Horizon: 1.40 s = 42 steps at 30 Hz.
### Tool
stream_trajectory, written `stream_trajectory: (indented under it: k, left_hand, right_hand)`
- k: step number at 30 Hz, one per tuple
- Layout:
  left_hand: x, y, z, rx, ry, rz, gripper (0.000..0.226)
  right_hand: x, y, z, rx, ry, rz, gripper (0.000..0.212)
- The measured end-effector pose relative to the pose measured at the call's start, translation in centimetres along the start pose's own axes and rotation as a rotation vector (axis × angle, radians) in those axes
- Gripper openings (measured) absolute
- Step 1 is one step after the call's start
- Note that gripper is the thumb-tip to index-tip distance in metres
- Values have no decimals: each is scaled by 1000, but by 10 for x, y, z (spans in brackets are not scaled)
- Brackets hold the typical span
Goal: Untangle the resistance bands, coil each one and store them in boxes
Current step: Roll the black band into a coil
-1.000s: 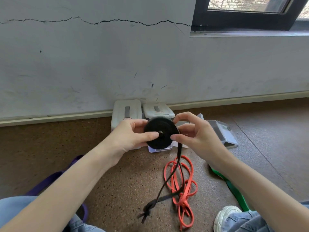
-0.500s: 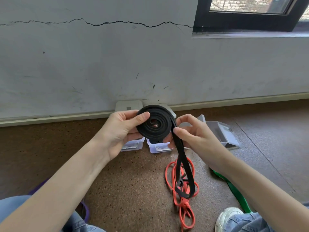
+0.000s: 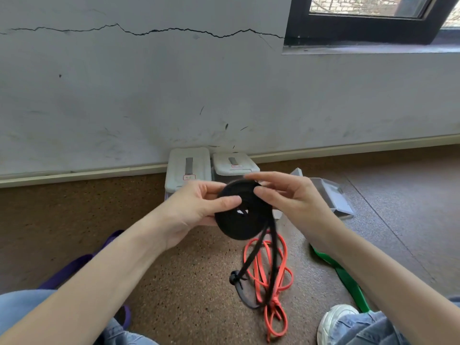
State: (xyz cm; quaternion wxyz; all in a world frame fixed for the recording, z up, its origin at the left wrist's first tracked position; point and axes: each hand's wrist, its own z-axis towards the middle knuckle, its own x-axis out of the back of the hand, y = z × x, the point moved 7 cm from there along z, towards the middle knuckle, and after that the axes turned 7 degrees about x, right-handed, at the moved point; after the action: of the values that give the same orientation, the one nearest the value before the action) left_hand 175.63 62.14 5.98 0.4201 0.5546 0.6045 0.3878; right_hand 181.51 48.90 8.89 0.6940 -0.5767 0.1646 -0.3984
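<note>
Fingers of left hand (image 3: 191, 210) pinch the black band coil (image 3: 241, 212); right hand (image 3: 286, 197) grips its rim; wind the hanging tail (image 3: 258, 270) on snugly

Cracked grey wall (image 3: 124, 95), cork floor (image 3: 74, 220)

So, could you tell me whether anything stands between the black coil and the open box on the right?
Only the right hand lies between the black coil and the open box; nothing else visible blocks the way.
</note>
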Motion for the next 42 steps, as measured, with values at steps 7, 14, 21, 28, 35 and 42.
stream_trajectory:
  k: [7,14,21,28,35,42]
  left_hand:
    - [34,25,-1,-114,143,-251,18]
    - [33,18,4,-134,203,-354,21]
    - [18,9,6,-95,127,-303,37]
    - [18,16,-2,-128,256,24,34]
    - [26,20,-2,-234,433,-147,27]
    - [25,12,-2,-234,465,-331,17]
  right_hand:
    - [6,3,3,-92,-17,224,19]
    - [-7,4,2,-87,8,204,23]
    - [6,12,-2,-69,124,168,20]
    - [-7,8,0,-137,-106,-8,23]
    - [-4,11,-1,-144,14,139,24]
    - [-21,14,-4,-159,-9,192,17]
